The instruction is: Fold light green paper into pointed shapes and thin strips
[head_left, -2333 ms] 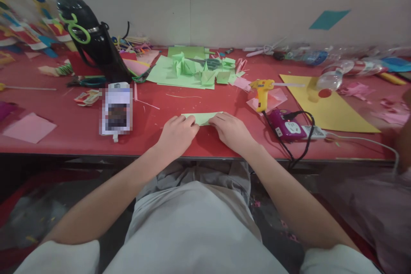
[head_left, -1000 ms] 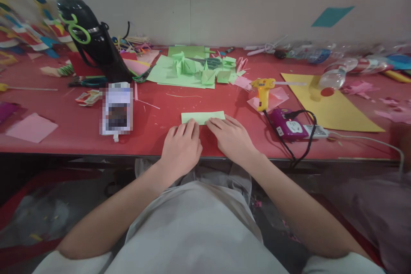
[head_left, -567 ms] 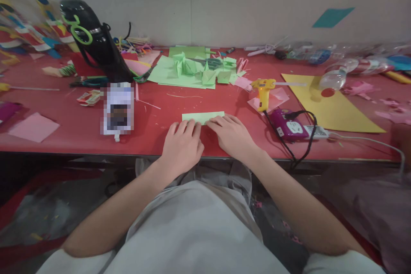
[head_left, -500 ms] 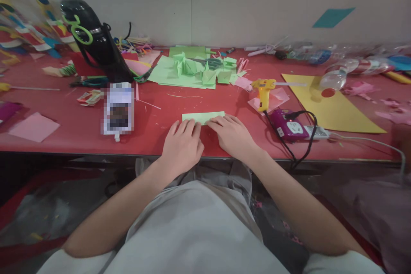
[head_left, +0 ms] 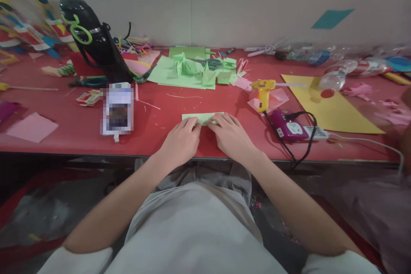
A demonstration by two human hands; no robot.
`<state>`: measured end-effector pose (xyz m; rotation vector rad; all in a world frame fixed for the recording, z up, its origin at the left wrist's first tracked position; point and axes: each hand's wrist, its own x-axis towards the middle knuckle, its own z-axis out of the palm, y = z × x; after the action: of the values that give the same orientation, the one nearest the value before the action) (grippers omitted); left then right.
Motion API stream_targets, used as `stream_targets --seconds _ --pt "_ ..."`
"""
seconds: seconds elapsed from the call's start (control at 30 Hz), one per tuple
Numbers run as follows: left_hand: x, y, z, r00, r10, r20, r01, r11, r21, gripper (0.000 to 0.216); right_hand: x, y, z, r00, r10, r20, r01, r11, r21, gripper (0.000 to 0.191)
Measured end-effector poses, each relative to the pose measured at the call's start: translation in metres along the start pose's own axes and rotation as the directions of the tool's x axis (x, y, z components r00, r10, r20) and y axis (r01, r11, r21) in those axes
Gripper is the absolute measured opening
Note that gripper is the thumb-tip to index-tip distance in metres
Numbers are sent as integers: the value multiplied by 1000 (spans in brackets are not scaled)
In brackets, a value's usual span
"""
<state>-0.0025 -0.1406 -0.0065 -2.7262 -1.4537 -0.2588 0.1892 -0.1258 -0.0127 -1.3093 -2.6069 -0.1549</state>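
Note:
A light green folded paper strip (head_left: 199,117) lies on the red table (head_left: 80,128) just ahead of me. My left hand (head_left: 180,140) and my right hand (head_left: 230,135) meet side by side at its near edge. The fingers of both hands are curled, with the tips pinching the strip's near edge. They hide the lower part of the paper. Only its far half shows beyond my fingertips.
A yellow glue gun (head_left: 263,90) and a purple power strip (head_left: 287,127) with black cable lie to the right, by a yellow sheet (head_left: 337,111). Green paper pieces (head_left: 189,70) are piled behind. A phone (head_left: 117,109) and a black bag (head_left: 96,43) sit left. Another person (head_left: 398,197) is at the right edge.
My hands slid forward onto the green strip. The fingers, which lay flat just short of it, have curled over its near edge. The paper has stayed in place.

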Motion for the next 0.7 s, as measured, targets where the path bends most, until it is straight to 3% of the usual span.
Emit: stream_targets --seconds 0.17,0.43,0.7 --pt "8 -10 -11 999 27 47 -31 995 98 38 6 13 0 999 -2 43 0 998 58 38" --pt "21 -21 -16 983 113 146 -134 980 147 34 19 27 -9 978 -167 124 167 986 13 32" --pt "19 -23 -16 975 169 141 -195 960 203 28 24 31 -15 954 -241 177 252 967 -43 30"
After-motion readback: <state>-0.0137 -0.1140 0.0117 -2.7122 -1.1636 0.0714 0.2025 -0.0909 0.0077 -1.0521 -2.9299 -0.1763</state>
